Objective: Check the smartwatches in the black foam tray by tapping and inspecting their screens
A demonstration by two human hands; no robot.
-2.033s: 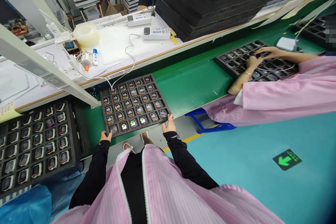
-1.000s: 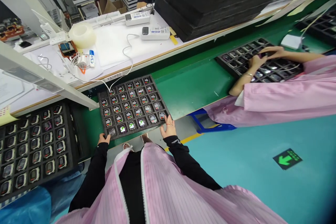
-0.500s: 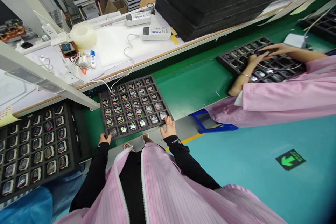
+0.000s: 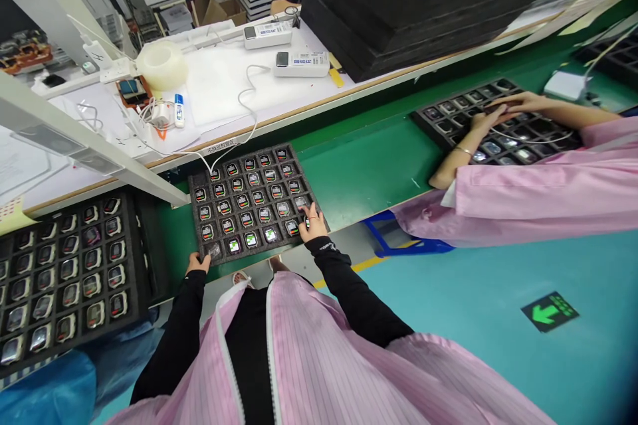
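Observation:
A black foam tray (image 4: pixel 198 180) lies on the green conveyor belt (image 4: pixel 369 166) in front of me, its pockets filled with several small smartwatch bodies (image 4: pixel 246 218) with lit screens. My left hand (image 4: pixel 198 263) grips the tray's near left corner, fingers curled over the edge. My right hand (image 4: pixel 312 224) rests on the tray's near right corner, fingers spread flat over the watches there.
A second black tray (image 4: pixel 137 239) of watches sits at my left. On the right a co-worker in a pink coat has both hands (image 4: pixel 503 109) on another tray (image 4: pixel 436 126). Behind the belt a white bench (image 4: pixel 214 89) holds a tape roll, cables and scanners, with stacked black foam trays (image 4: pixel 399 6) further right.
My right hand has moved from the tray's near edge up onto the watches at its right corner. The left hand and the tray have stayed put.

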